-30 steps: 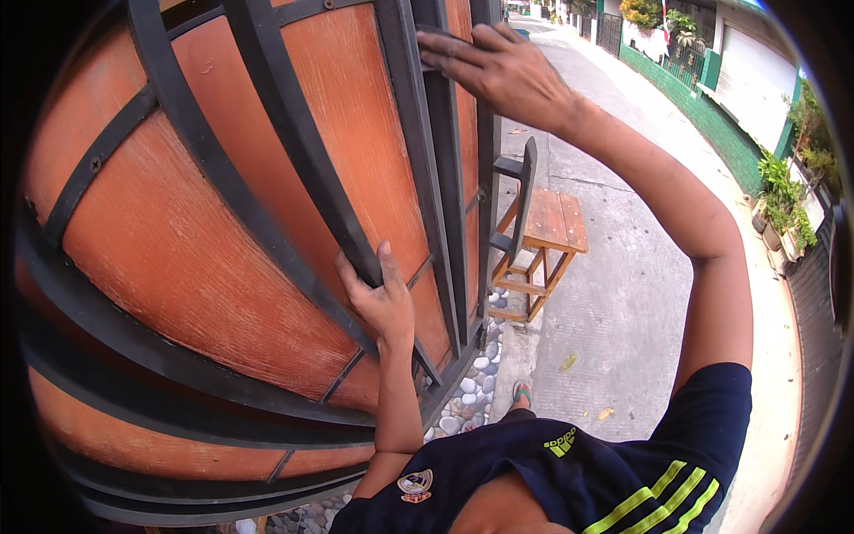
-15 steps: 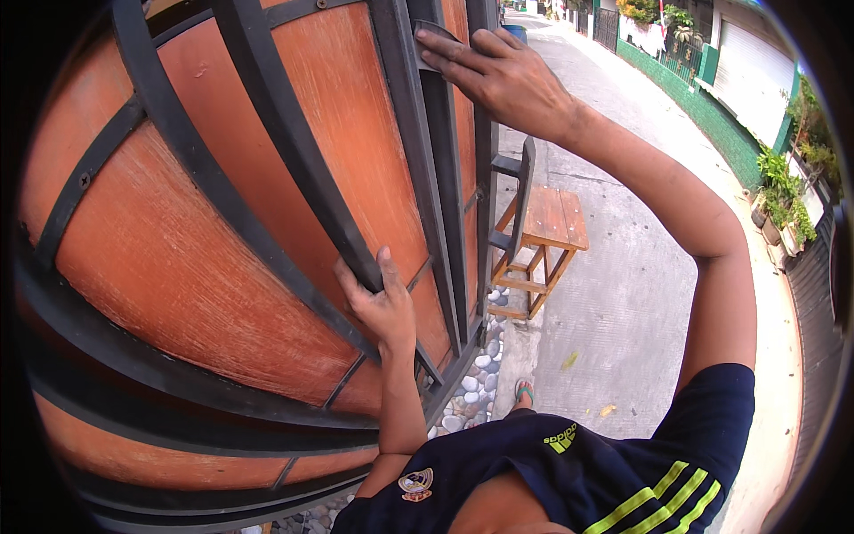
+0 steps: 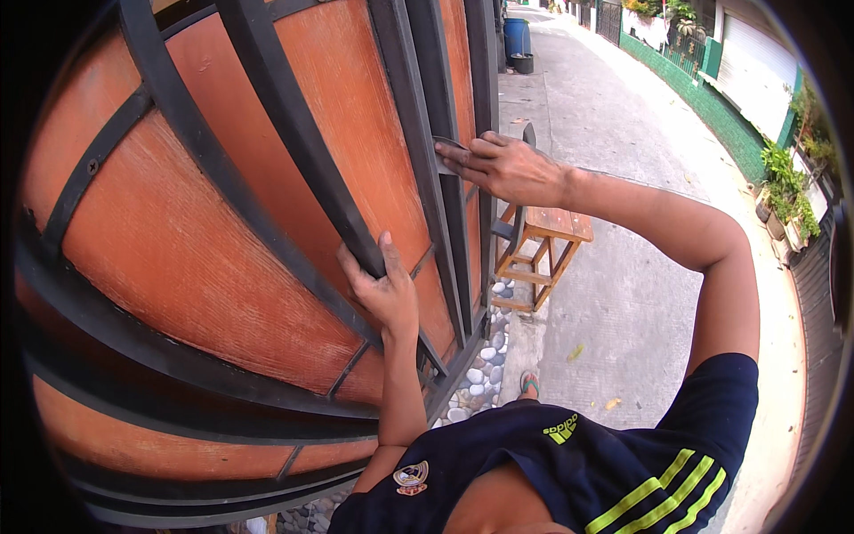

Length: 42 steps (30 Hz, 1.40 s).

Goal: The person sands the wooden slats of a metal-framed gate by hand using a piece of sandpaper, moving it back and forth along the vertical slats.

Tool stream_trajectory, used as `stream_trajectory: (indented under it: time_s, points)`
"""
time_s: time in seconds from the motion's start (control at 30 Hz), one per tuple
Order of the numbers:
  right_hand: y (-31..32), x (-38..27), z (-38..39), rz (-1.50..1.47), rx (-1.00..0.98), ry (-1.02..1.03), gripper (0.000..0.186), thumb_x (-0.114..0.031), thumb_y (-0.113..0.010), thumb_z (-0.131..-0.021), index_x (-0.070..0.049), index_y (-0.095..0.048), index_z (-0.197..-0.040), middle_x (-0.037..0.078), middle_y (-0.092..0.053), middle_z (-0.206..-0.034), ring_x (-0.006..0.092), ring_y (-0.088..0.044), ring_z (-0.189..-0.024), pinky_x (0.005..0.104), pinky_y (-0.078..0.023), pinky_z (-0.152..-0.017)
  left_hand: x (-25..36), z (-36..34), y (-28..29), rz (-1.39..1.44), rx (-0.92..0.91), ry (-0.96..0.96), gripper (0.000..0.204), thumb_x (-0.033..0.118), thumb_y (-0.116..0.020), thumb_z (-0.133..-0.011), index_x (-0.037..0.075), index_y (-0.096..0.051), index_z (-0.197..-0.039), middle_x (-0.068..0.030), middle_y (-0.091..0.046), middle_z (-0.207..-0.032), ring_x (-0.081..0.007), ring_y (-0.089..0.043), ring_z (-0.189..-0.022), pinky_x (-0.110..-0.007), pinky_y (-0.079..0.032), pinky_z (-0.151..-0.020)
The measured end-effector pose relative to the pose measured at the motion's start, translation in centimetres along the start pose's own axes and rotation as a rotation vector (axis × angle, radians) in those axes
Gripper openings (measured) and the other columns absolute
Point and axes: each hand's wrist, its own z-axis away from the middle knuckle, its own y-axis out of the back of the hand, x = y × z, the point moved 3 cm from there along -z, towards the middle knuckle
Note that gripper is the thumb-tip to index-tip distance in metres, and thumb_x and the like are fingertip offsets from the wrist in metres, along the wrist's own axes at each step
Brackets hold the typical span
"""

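Note:
In front of me stands a gate of upright black metal bars over orange, wood-grained panels (image 3: pixel 347 98). My left hand (image 3: pixel 389 292) is wrapped round one black bar (image 3: pixel 307 147) low down, the thumb on its right side. My right hand (image 3: pixel 514 169) reaches across from the right and presses a dark, thin piece of sandpaper (image 3: pixel 445 167) against another black bar (image 3: pixel 433 67). Its fingers lie over the sheet, which bends along the bar. Part of the sheet is hidden under the fingers.
A wooden stool (image 3: pixel 559 224) stands beyond the gate's edge. Rounded pebbles (image 3: pixel 480 381) line its foot, near my sandalled foot (image 3: pixel 529 384). Farther up the concrete lane are a blue drum (image 3: pixel 516 37) and a dark bucket (image 3: pixel 523 63). Plants (image 3: pixel 787 191) and a green wall (image 3: pixel 676 98) border the right side.
My right hand has slid down the bar with the sandpaper, from near the top of the view. My left hand keeps its grip on the same bar. The view has shifted slightly.

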Motion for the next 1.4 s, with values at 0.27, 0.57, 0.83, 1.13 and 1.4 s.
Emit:
stream_trajectory:
  time_s: [0.27,0.57,0.83,1.13,1.4]
  points:
    - [3.7,4.1,-3.9,0.374,0.097,-0.105,0.046,-0.014,-0.060,-0.078,-0.008,-0.057,-0.124,-0.003,-0.043,-0.142,0.0136,-0.047,-0.088,0.0249,-0.045,-0.080,0.2,-0.3,1.2,0.005,0.016,0.014,0.033,0.022,-0.062,-0.091,-0.004,-0.052,-0.106,-0.0141,-0.061,-0.085,-0.0235,-0.062,-0.072,-0.034,-0.047,-0.061]
    - [5.1,5.6,-4.4,0.349,0.088,-0.107,0.038,-0.013,-0.061,-0.079,-0.010,-0.062,-0.117,-0.003,-0.046,-0.140,0.0150,-0.046,-0.092,0.0238,-0.046,-0.087,0.0,-0.2,1.1,0.018,0.010,0.023,0.033,0.021,-0.063,-0.090,-0.005,-0.051,-0.107,-0.0141,-0.060,-0.085,-0.0235,-0.061,-0.072,-0.034,-0.047,-0.062]
    - [1.1,2.1,-0.2,0.145,-0.035,0.032,0.043,-0.013,-0.062,-0.078,-0.003,-0.059,-0.120,0.005,-0.043,-0.141,0.0154,-0.047,-0.098,0.0263,-0.047,-0.089,0.3,0.0,-0.2,0.029,-0.020,0.030,0.032,0.020,-0.061,-0.091,-0.005,-0.051,-0.109,-0.0156,-0.060,-0.092,-0.0257,-0.062,-0.080,-0.035,-0.048,-0.067]
    - [6.7,9.9,-7.9,0.557,0.382,-0.141,0.034,-0.009,-0.060,-0.081,-0.005,-0.063,-0.115,0.003,-0.060,-0.119,0.0149,-0.061,-0.086,0.0205,-0.057,-0.061,0.2,0.1,0.4,0.043,-0.011,0.048,0.034,0.019,-0.061,-0.092,-0.007,-0.050,-0.110,-0.0165,-0.058,-0.096,-0.0249,-0.060,-0.085,-0.035,-0.047,-0.074]
    - [-2.7,0.0,-0.9,0.148,-0.241,0.122,0.021,-0.009,-0.062,-0.078,-0.001,-0.068,-0.098,0.008,-0.064,-0.109,0.0152,-0.061,-0.090,0.0224,-0.057,-0.064,-0.3,0.9,0.0,0.091,-0.018,0.104,0.034,0.020,-0.060,-0.092,-0.007,-0.050,-0.111,-0.0159,-0.056,-0.099,-0.0238,-0.058,-0.085,-0.035,-0.047,-0.073]
